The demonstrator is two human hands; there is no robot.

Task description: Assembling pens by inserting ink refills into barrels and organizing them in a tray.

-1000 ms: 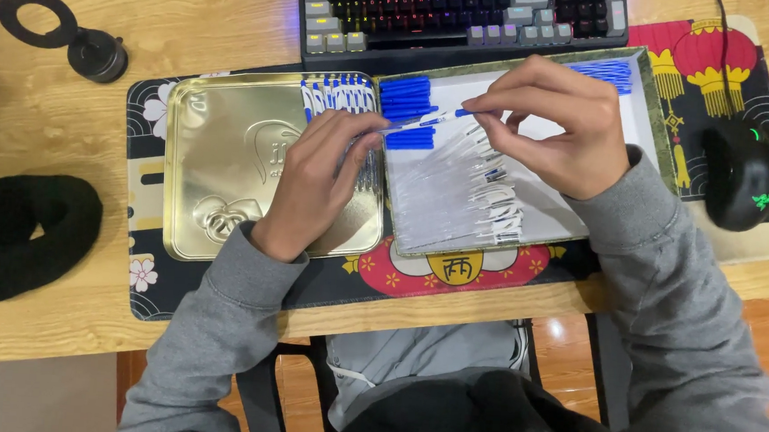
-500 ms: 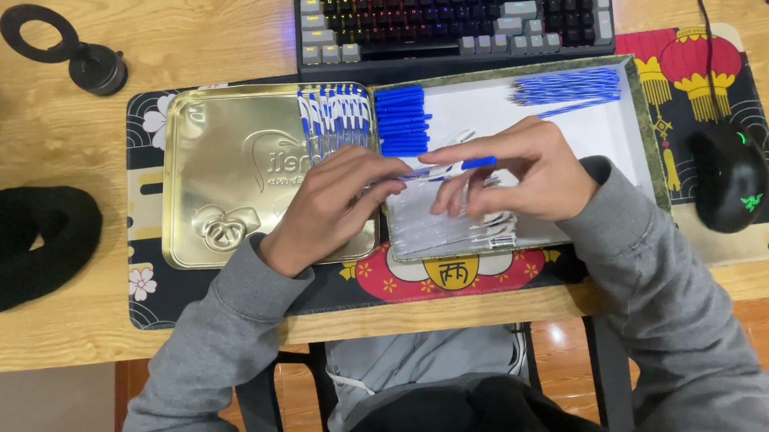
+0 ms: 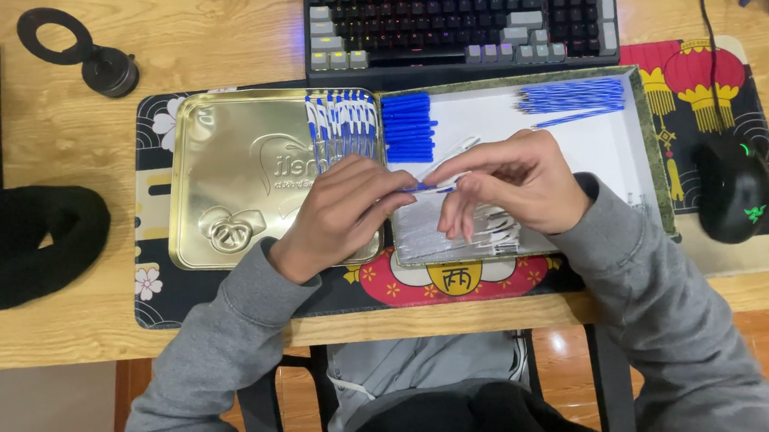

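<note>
My left hand [image 3: 342, 212] and my right hand [image 3: 511, 181] meet over the seam between a gold tin lid [image 3: 227, 180] and a white-lined tray [image 3: 611, 150]. Between the fingertips of both hands is one thin pen part with a blue tip [image 3: 431, 187]. Under my right hand lies a heap of clear pen barrels [image 3: 428, 232]. A block of blue caps [image 3: 408, 127] lies just beyond the hands. Several assembled pens [image 3: 341, 120] lie in a row on the lid. A bundle of blue refills [image 3: 574, 96] lies at the tray's far right.
A keyboard [image 3: 459, 20] stands behind the tray. A black mouse [image 3: 735, 188] sits at the right on a patterned desk mat [image 3: 153, 291]. A black ring-shaped stand [image 3: 83, 51] and a black padded object [image 3: 22, 243] lie at the left on the wooden desk.
My right hand has come back from the tray's far side toward me. Both hands now pinch the blue-tipped part together over the barrels.
</note>
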